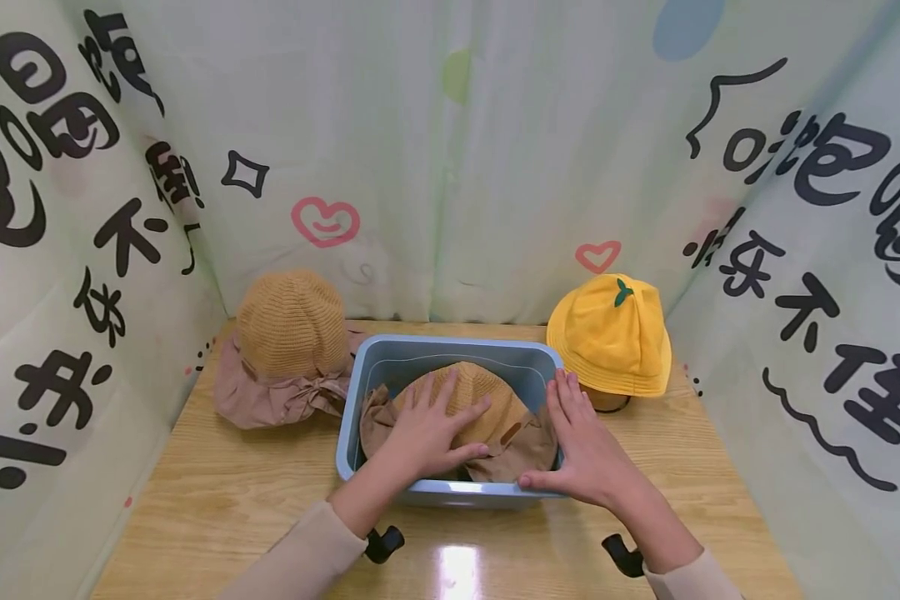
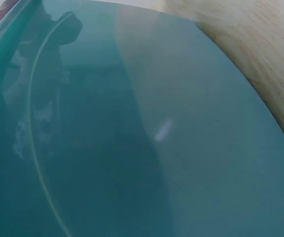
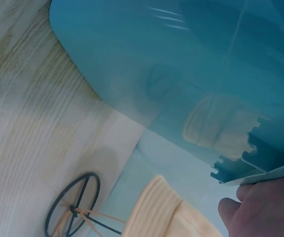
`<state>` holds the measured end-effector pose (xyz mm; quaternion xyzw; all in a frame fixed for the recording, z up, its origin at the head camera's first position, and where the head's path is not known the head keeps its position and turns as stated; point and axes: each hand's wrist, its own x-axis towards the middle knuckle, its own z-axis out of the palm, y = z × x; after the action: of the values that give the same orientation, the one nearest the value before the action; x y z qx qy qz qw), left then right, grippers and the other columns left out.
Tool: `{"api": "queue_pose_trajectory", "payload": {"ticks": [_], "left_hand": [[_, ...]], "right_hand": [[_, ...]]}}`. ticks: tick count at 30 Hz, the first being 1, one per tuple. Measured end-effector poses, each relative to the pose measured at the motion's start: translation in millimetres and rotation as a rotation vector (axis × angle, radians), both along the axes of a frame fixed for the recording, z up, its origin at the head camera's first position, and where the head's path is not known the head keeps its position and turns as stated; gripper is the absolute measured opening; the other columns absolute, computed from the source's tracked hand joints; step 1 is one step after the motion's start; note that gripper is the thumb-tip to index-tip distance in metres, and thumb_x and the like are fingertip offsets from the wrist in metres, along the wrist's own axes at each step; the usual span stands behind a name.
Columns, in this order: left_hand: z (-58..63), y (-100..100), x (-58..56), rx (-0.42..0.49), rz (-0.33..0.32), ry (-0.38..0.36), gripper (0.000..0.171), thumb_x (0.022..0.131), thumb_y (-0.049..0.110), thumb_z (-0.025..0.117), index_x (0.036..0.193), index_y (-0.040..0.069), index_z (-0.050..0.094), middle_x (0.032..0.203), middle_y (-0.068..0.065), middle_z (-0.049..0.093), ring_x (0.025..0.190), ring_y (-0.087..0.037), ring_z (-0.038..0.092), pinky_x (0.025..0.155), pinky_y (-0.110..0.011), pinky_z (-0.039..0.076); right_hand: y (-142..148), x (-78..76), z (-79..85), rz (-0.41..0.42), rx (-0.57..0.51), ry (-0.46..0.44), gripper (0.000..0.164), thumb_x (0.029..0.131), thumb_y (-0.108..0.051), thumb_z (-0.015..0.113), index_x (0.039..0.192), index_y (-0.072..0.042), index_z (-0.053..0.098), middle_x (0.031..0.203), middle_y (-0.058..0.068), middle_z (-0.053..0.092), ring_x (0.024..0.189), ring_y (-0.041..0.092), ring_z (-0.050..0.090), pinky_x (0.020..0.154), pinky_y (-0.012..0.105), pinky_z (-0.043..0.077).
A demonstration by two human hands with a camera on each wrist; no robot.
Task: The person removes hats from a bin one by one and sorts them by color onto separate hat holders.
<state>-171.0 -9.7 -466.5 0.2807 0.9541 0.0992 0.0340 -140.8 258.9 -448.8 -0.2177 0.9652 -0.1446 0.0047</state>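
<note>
A blue plastic bin (image 1: 461, 497) stands in the middle of the table. Inside it lies a sun hat (image 1: 495, 393) with a tan knitted crown, a mauve-brown fabric brim and a small brown tag. My left hand (image 1: 429, 429), fingers spread and straight, rests on this hat. My right hand (image 1: 587, 454) touches the bin's right front corner, its fingers extended along the right rim and its thumb on the front rim. The left wrist view is mostly filled by the bin wall (image 2: 132, 123); in the right wrist view part of my right hand (image 3: 265, 211) touches the rim.
At the back left sits a similar tan and mauve hat (image 1: 292, 333). A yellow bucket hat (image 1: 615, 337) with a green sprout is at the back right; a black wire stand base (image 3: 72, 210) shows below. Printed curtains (image 1: 457, 167) enclose the wooden table (image 1: 270, 492).
</note>
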Motion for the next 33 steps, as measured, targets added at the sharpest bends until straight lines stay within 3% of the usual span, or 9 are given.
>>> {"api": "queue_pose_trajectory", "payload": {"ticks": [4, 10, 18, 24, 28, 33], "left_hand": [[-1.5, 0.9, 1.2, -0.052, 0.012, -0.046, 0.069, 0.094, 0.072, 0.041, 0.155, 0.042, 0.031, 0.165, -0.02, 0.013, 0.148, -0.05, 0.018, 0.109, -0.067, 0.032], [0.0, 4.5, 1.8, -0.091, 0.003, -0.021, 0.071, 0.094, 0.07, 0.043, 0.156, 0.035, 0.035, 0.163, -0.024, 0.019, 0.144, -0.046, 0.032, 0.103, -0.059, 0.044], [-2.3, 4.3, 2.0, -0.038, -0.027, 0.178, 0.058, 0.099, 0.054, 0.052, 0.143, 0.016, 0.055, 0.147, -0.023, 0.048, 0.127, -0.034, 0.057, 0.099, -0.045, 0.052], [-0.8, 5.8, 1.3, 0.078, 0.003, 0.332, 0.035, 0.098, 0.037, 0.062, 0.122, 0.011, 0.07, 0.128, -0.015, 0.067, 0.099, -0.026, 0.071, 0.076, -0.039, 0.06], [1.7, 4.8, 2.3, 0.127, 0.033, 0.419, 0.019, 0.095, 0.031, 0.069, 0.099, 0.014, 0.073, 0.099, -0.002, 0.074, 0.075, -0.019, 0.071, 0.058, -0.034, 0.057], [3.0, 1.6, 2.6, 0.205, 0.062, 0.456, 0.012, 0.091, 0.023, 0.072, 0.084, 0.014, 0.066, 0.067, 0.003, 0.062, 0.055, -0.013, 0.059, 0.048, -0.03, 0.048]], "right_hand": [[-0.6, 0.1, -0.6, -0.002, -0.007, 0.004, 0.135, 0.07, -0.077, 0.07, 0.158, 0.0, 0.003, 0.166, 0.021, -0.005, 0.154, 0.033, -0.01, 0.123, 0.053, 0.011], [0.6, 0.1, 0.1, -0.006, -0.016, 0.004, 0.134, 0.071, -0.075, 0.07, 0.158, 0.001, 0.003, 0.166, 0.02, -0.005, 0.154, 0.031, -0.011, 0.123, 0.052, 0.01], [1.1, 0.0, -3.8, 0.003, -0.041, 0.027, 0.121, 0.079, -0.064, 0.07, 0.157, 0.006, 0.008, 0.166, 0.022, -0.004, 0.153, 0.032, -0.011, 0.124, 0.048, 0.002], [2.3, 0.7, -6.5, -0.007, -0.079, 0.041, 0.114, 0.083, -0.052, 0.071, 0.157, 0.006, 0.007, 0.166, 0.021, -0.002, 0.154, 0.033, -0.009, 0.124, 0.045, 0.0], [2.3, 1.1, -8.6, -0.012, -0.09, 0.041, 0.113, 0.083, -0.052, 0.071, 0.157, 0.007, 0.008, 0.166, 0.021, -0.002, 0.154, 0.035, -0.006, 0.124, 0.042, -0.001], [1.6, -0.3, -9.6, -0.017, -0.097, 0.034, 0.113, 0.084, -0.052, 0.071, 0.157, 0.005, 0.006, 0.167, 0.02, -0.002, 0.154, 0.035, -0.007, 0.124, 0.042, -0.002]]}}
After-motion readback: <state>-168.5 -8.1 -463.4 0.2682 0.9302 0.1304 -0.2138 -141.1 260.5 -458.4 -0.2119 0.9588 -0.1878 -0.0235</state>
